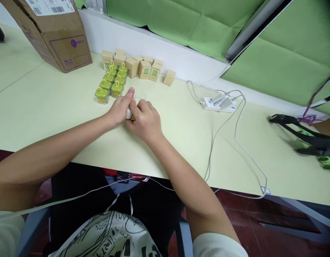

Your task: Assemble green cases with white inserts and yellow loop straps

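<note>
My left hand [119, 110] and my right hand [146, 119] meet over the table, fingers closed round a small clear container [141, 96]. Most of it is hidden; a transparent edge shows above my right fingers, and a white part [129, 114] peeks out between the hands. My left thumb points up and away from me. Just beyond my left hand, several small clear containers with green lids and loop handles stand in two rows, the nearest being a green-lidded container [101, 95] and another green-lidded container [117, 89].
Several small brown cardboard boxes [145, 70] line the wall, one small box [169, 77] apart. A large carton [65, 50] stands at back left. Right of my hands lie a power strip [218, 104] and a white cable [236, 132] crossing the table edge. A black object [309, 137] lies far right.
</note>
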Action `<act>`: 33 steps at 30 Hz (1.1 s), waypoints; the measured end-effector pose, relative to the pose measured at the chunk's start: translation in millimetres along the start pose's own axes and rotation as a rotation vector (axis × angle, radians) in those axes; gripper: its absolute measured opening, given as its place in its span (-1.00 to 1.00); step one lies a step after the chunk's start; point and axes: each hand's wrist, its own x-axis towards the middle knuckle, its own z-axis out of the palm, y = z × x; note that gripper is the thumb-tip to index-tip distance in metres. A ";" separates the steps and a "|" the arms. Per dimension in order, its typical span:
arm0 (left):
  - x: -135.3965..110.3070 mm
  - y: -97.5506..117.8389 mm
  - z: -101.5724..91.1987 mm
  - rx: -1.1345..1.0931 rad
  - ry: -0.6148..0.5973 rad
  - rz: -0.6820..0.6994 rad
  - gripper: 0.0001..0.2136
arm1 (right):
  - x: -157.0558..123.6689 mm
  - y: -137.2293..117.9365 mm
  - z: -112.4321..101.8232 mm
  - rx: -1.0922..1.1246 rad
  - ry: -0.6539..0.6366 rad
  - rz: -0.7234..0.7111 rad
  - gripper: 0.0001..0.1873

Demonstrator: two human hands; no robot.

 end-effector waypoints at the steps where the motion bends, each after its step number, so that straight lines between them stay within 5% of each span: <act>1: -0.9 1.2 0.7 -0.003 0.005 -0.002 -0.29 | -0.2 0.3 0.7 0.008 0.005 0.002 -0.48; 12: 9.6 -7.6 -8.4 0.050 0.119 -0.076 -0.16 | -1.3 3.6 -3.4 0.076 -0.002 0.014 -0.40; 16: 18.8 -17.0 -18.5 0.014 0.059 -0.110 -0.17 | 0.3 7.8 -8.5 0.083 -0.043 0.051 -0.38; 23: 17.2 -6.8 -23.8 -0.048 -0.010 -0.103 -0.37 | 7.9 47.9 -1.4 0.353 0.130 0.272 -0.56; 30: 11.0 -4.4 -23.4 0.365 0.081 0.211 -0.86 | 11.8 89.6 -1.1 0.808 0.082 0.670 -0.63; 33: 11.5 -10.4 -22.9 0.496 0.038 0.294 -0.76 | 9.7 97.4 -1.5 0.858 0.084 0.706 -0.59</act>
